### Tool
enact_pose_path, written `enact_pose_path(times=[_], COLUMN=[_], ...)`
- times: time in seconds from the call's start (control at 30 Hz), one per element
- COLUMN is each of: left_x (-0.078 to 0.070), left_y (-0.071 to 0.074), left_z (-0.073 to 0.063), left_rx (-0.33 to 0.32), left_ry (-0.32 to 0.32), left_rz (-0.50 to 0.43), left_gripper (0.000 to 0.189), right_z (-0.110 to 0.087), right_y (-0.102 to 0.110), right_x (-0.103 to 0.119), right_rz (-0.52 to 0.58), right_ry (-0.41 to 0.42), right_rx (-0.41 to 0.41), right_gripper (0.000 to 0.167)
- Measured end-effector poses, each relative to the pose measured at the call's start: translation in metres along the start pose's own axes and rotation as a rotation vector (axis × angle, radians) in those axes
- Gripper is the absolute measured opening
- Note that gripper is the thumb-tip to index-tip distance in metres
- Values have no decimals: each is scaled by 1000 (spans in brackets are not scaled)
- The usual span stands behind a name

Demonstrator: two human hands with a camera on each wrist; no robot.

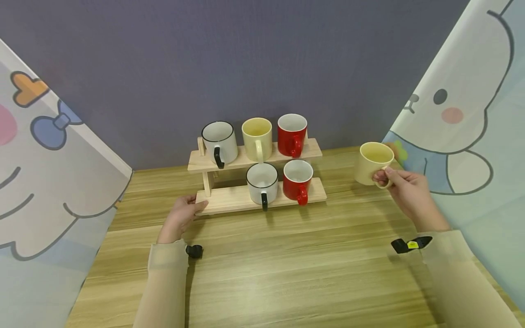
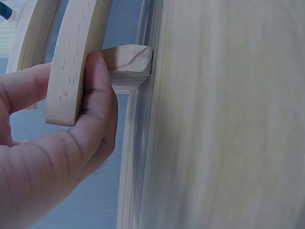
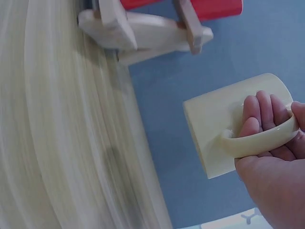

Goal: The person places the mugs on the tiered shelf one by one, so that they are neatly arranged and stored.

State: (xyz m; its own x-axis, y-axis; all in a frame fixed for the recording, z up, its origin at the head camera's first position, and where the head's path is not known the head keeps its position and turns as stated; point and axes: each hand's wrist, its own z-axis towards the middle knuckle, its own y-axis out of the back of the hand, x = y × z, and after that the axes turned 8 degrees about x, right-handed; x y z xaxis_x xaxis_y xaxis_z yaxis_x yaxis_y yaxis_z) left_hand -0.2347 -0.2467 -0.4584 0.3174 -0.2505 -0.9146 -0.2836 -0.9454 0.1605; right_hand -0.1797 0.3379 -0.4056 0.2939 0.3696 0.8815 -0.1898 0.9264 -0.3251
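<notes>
A two-tier wooden rack (image 1: 227, 199) stands at the back of the table. My left hand (image 1: 183, 213) grips the left end of its lower shelf; in the left wrist view, the thumb and fingers lie on either side of the board (image 2: 71, 67). My right hand (image 1: 406, 191) holds a yellow mug (image 1: 371, 168) by its handle, to the right of the rack. The right wrist view shows the fingers through the mug handle (image 3: 262, 143), with the mug above the table. On the lower shelf stand a white mug (image 1: 261, 184) with black handle and a red mug (image 1: 296, 182).
The upper shelf carries a white mug (image 1: 223, 146) with black handle, another yellow mug (image 1: 255, 141) and another red mug (image 1: 289, 134). A grey-blue wall (image 1: 262, 59) rises behind the rack. Cartoon-printed sheets (image 1: 463, 118) flank the wooden table (image 1: 287, 273) on both sides.
</notes>
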Motion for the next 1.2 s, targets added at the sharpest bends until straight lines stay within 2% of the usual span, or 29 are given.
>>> enact_pose_path(times=[0.3, 0.5, 0.87, 1.0, 1.2], left_x=[2, 0, 2, 2, 2], left_y=[-1, -2, -2, -1, -1], left_z=[1, 0, 2, 2, 1], left_rx=[6, 6, 3, -2, -2], left_ry=[-12, -27, -19, -15, -16], left_rz=[-26, -36, -27, -27, -23], left_gripper=[78, 75, 77, 76, 76], right_z=[-11, -17, -33, -36, -39], right_y=[-16, -24, -30, -34, -43], right_x=[4, 8, 16, 18, 13], right_rz=[64, 18, -107, -119, -85], right_ry=[29, 38, -72, -114, -95], right_rx=[147, 253, 438, 489, 583], right_gripper=[28, 28, 31, 31, 34])
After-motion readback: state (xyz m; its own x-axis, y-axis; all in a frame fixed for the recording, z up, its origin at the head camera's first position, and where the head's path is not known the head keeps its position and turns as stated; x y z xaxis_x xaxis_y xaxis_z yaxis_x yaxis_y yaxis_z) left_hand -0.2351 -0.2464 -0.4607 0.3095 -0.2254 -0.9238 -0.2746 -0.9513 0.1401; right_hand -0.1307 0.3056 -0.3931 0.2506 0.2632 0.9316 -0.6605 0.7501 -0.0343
